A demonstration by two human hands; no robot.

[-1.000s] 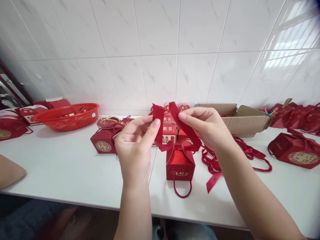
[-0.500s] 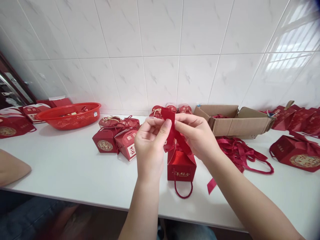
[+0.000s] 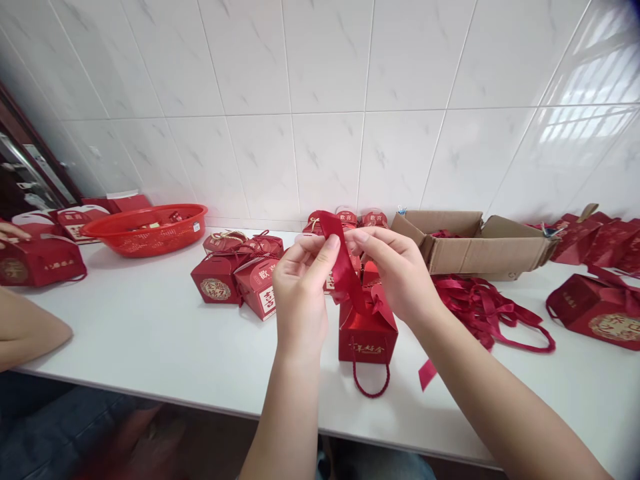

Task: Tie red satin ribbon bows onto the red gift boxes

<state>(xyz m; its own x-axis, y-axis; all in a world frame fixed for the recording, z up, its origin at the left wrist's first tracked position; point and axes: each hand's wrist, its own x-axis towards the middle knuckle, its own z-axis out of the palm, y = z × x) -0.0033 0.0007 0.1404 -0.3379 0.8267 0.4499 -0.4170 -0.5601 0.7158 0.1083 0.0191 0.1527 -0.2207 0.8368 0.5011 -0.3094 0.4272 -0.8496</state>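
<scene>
A shiny red ribbon (image 3: 345, 270) is raised above a small red gift box (image 3: 367, 340), which sits on the table with its cord handle drooping toward me. My left hand (image 3: 303, 287) pinches the ribbon between thumb and fingers near its upper end. At the ribbon's right edge, my right hand (image 3: 395, 267) is closed, thumb and forefinger together at the strip; its fingertips are partly hidden. The ribbon runs down to the top of the box, and my hands cover part of what lies behind.
Several finished red boxes (image 3: 210, 280) stand to the left. A red plastic basket (image 3: 145, 243) is farther left, near another person's arm (image 3: 35, 327). On the right are a pile of ribbons (image 3: 475, 310), a cardboard box (image 3: 490, 257) and another red box (image 3: 595, 310).
The ribbon now slants in one strip from my left hand down to the box. My right fingertips have shifted slightly right and off its front. At far left, the other person's red box shows more fully.
</scene>
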